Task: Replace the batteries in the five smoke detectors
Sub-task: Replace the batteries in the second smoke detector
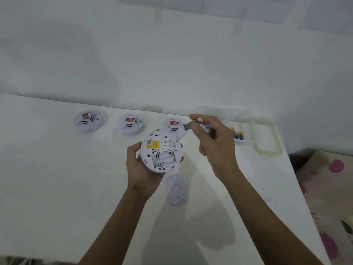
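My left hand (140,169) holds a white round smoke detector (161,151) with its back facing up. A yellow label sits on it, and the open battery bay below the label shows empty slots. My right hand (214,142) is raised to the right of it and pinches a battery (191,124) between thumb and fingers. More batteries seem tucked in that palm. Three other detectors stand in a row by the wall: left (88,121), middle (130,124) and right (174,125), each with a red sticker. A white mounting plate (176,189) lies flat under my left wrist.
A clear plastic box (246,129) with several purple and yellow batteries (238,134) stands at the table's back right corner, behind my right hand. The white table (57,178) ends at the right, where a flowered cloth (328,188) lies lower down. A white wall rises behind.
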